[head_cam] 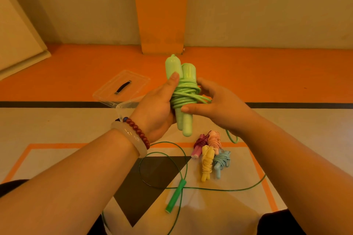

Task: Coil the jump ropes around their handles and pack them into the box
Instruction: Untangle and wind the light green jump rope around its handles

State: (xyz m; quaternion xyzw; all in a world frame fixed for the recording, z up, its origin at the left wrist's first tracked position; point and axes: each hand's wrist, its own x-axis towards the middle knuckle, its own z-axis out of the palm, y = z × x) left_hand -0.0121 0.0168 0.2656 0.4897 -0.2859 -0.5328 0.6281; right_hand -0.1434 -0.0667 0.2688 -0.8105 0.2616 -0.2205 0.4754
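My left hand (158,107) grips the two light green handles (181,74) held side by side, with the light green rope (186,93) coiled round their middle. My right hand (215,107) holds the coil from the right, thumb across the handles below the coil; a short loop of the rope's end (234,138) hangs below this hand. The clear plastic box (124,108) stands on the floor behind my left wrist, mostly hidden. Its clear lid (122,87) with a black handle lies beyond it.
On the floor lie several coiled ropes: dark pink (199,146), light pink (214,140), yellow (207,162) and blue (222,160). A thin dark green rope (164,152) sprawls uncoiled with one green handle (175,195) near me. An orange pillar (160,9) stands at the wall.
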